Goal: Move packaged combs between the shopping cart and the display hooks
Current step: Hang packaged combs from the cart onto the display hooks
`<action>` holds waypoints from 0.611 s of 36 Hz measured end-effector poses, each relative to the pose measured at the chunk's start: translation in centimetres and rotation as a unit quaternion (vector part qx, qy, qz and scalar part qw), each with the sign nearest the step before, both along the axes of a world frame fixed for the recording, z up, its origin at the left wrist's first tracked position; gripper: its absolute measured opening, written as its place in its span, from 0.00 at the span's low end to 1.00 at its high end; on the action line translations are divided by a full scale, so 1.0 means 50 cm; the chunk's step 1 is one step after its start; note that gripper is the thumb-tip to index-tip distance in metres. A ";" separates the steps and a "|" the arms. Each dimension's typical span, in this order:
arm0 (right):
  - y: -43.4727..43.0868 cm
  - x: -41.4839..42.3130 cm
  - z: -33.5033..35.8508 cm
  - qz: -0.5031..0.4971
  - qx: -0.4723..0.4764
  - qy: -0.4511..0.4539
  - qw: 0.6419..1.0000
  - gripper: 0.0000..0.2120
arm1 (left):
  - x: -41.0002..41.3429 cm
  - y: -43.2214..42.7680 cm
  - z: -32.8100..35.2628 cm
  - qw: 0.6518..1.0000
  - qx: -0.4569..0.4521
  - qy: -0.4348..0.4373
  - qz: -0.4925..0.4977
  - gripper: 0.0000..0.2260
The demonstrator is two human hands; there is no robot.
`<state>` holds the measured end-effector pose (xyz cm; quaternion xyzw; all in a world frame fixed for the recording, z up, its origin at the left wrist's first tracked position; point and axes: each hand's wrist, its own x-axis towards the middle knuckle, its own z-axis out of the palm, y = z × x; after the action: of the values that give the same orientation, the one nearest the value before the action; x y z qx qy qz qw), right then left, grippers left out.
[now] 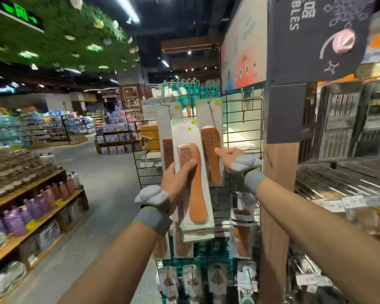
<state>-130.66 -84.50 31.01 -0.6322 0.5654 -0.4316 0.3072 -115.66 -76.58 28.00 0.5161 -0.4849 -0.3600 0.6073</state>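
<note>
My left hand (177, 180) grips a small stack of packaged combs (192, 172), brown wooden combs on white and green cards, held upright in front of the wire display grid (239, 119). My right hand (229, 158) reaches to the packaged comb (211, 137) hanging from a hook (211, 110) at the grid's top, its fingers against the pack's right edge. Another packaged comb (166, 137) hangs on the hook to the left, partly hidden behind my stack. No shopping cart is in view.
More packaged combs (241, 227) and brushes hang lower on the grid. A wooden post (276, 194) and dark sign (312, 40) stand right of it, with metal shelves beyond. Shelves of bottles (31, 205) line the aisle on the left.
</note>
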 end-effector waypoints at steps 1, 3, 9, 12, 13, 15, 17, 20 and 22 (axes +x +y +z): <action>0.011 0.003 0.001 0.003 -0.007 -0.006 1.000 0.22 | -0.002 -0.004 0.000 1.000 -0.001 0.009 -0.003 0.24; 0.038 0.005 0.003 0.019 -0.026 -0.025 0.999 0.20 | -0.004 -0.008 -0.001 0.999 -0.002 0.035 -0.015 0.29; 0.120 0.025 -0.005 0.082 -0.089 -0.095 0.988 0.10 | -0.002 0.011 0.005 0.995 -0.004 0.086 -0.048 0.17; 0.143 0.026 -0.010 0.105 -0.073 -0.075 0.989 0.11 | 0.008 0.015 -0.001 0.995 0.002 0.081 -0.057 0.24; 0.147 0.022 -0.009 0.112 -0.073 -0.067 0.989 0.10 | 0.007 0.018 -0.001 0.994 0.006 0.086 -0.061 0.24; 0.155 0.021 -0.006 0.120 -0.083 -0.051 0.988 0.07 | 0.012 0.024 -0.002 0.993 0.022 0.088 -0.080 0.23; 0.162 0.021 -0.005 0.118 -0.074 -0.041 0.989 0.04 | 0.014 0.031 0.000 0.989 0.033 0.105 -0.094 0.21; 0.159 0.017 -0.014 0.090 -0.055 -0.052 0.993 0.05 | 0.014 0.033 -0.004 0.984 0.038 0.123 -0.126 0.20; 0.161 0.007 -0.016 0.065 -0.049 -0.077 0.994 0.07 | 0.008 0.038 -0.006 0.985 0.040 0.116 -0.118 0.19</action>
<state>-130.34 -76.43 30.19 -0.6468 0.4758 -0.4850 0.3465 -115.26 -74.68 27.67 0.4336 -0.4544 -0.5055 0.5915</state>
